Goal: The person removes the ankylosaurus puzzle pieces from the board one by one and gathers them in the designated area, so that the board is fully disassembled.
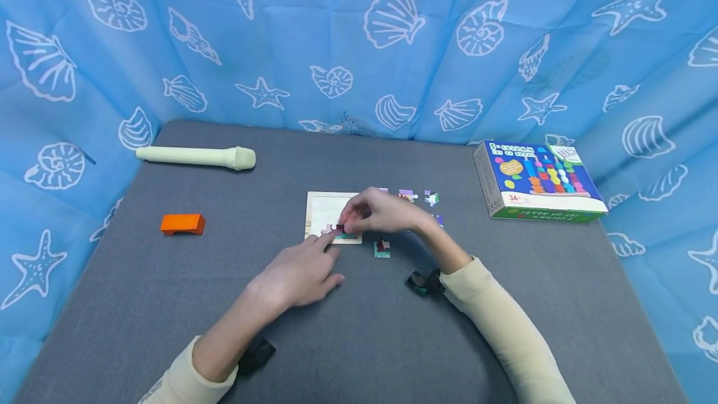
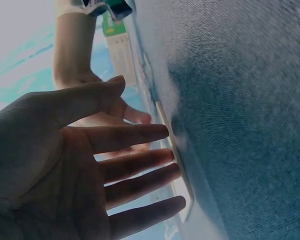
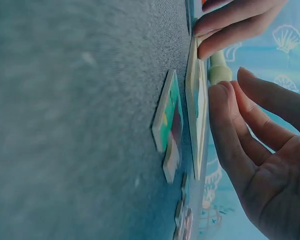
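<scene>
My left hand (image 1: 297,270) has straight, slightly spread fingers, with the fingertips at the near edge of a pale jigsaw puzzle tray (image 1: 325,204). Those fingertips reach joined puzzle pieces (image 1: 336,230) along the tray's near side. Over the same corner bends my right hand (image 1: 381,212), its fingertips close to these pieces. In the right wrist view its thumb and fingers curve towards each other, a gap between them and no piece visible there. A loose puzzle piece (image 1: 382,249), teal and dark red, lies just right of the tray.
More loose puzzle pieces (image 1: 407,195) lie right of the tray, partly hidden by my right hand and forearm. A boxed toy (image 1: 538,179) stands at the back right. On the left are a pale green toy microphone (image 1: 196,156) and an orange arch block (image 1: 182,224).
</scene>
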The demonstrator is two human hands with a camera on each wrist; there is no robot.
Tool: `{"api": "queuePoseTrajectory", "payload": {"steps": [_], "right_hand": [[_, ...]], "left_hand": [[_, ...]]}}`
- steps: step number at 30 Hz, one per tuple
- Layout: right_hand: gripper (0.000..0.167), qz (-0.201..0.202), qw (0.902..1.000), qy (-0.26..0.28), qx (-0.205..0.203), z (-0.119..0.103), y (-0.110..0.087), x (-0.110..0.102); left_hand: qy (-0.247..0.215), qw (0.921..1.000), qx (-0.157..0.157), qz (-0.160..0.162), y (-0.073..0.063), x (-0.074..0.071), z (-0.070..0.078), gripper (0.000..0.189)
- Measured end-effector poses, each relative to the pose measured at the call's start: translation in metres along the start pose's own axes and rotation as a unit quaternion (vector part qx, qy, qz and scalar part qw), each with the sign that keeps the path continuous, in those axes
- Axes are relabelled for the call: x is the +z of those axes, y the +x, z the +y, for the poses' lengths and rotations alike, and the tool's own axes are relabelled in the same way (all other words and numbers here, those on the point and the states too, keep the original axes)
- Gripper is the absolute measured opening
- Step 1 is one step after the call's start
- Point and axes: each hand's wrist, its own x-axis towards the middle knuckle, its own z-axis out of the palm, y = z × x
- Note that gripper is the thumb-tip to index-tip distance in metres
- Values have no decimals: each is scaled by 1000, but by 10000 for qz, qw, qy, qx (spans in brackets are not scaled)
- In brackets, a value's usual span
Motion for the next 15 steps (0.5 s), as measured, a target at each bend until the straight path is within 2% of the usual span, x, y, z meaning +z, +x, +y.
{"api": "queuePoseTrajectory", "payload": {"steps": [6,12,15], "right_hand": [[17,-214,9992,-329,7,2,17,-3],[15,-283,9980,-558,89,-3,29,-3],[13,-349,9973,-622,160,-6,34,-1]], "left_hand": [[-13,10000,77,19,-2,0,4,60],[328,9983,479,37,-2,4,9,61],[397,9978,524,-12,0,8,11,64]]}}
